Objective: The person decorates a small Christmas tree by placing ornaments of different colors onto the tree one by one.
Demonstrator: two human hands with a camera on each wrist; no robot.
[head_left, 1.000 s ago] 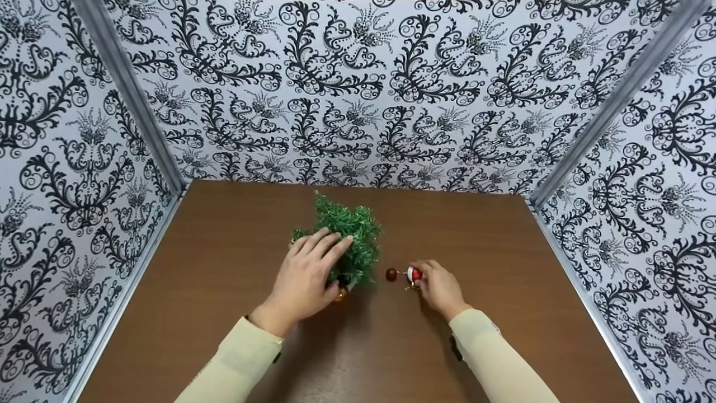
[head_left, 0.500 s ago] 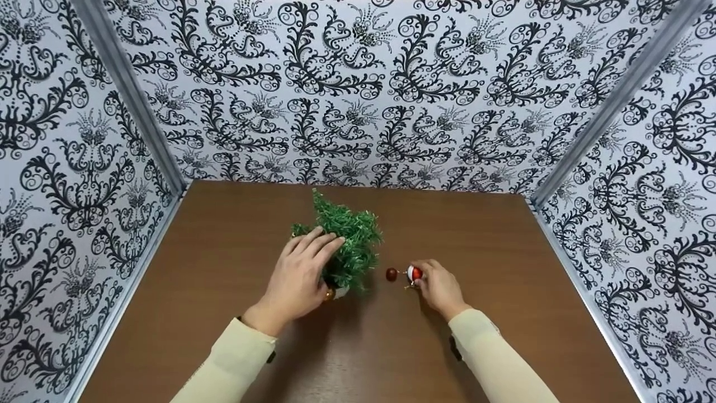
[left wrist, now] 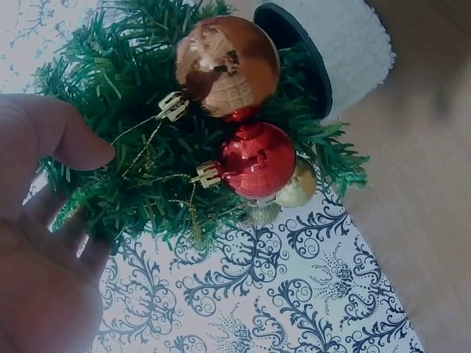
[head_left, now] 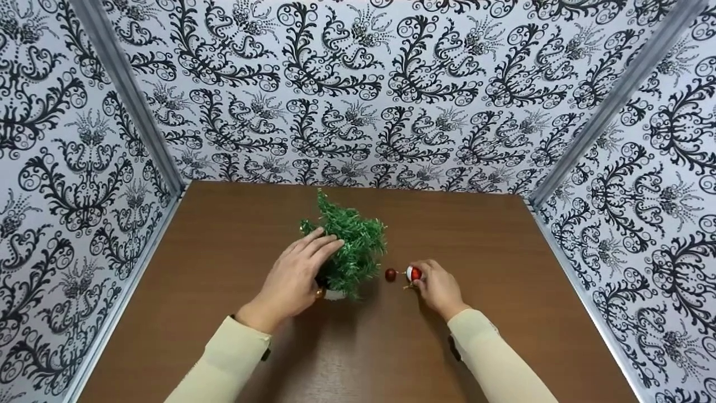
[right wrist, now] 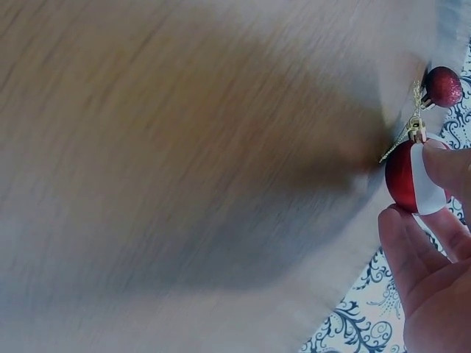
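My left hand (head_left: pixel 296 274) lies along the left side of a small green Christmas tree (head_left: pixel 358 240), fingers over the branches and thumb lower down. In the left wrist view, a copper bauble (left wrist: pixel 228 66) and a red bauble (left wrist: pixel 261 162) hang on the tree by gold strings, with a pale gold bauble (left wrist: pixel 296 187) behind. The tree has a fuzzy white base (left wrist: pixel 346 51). Over on the right, my right hand (head_left: pixel 440 285) pinches a red-and-white bauble (right wrist: pixel 401 176) between thumb and fingers; its gold cap and string point away from the palm.
A small glittery dark red bauble (right wrist: pixel 444 87) lies on the brown table (head_left: pixel 475 235), between the tree and the red-and-white bauble. White walls with black scrollwork (head_left: pixel 335 84) enclose the table at the back and both sides.
My left hand has shifted slightly left and towards me, and the tree has turned, showing more of its white base. The right hand and its bauble have stayed in place.
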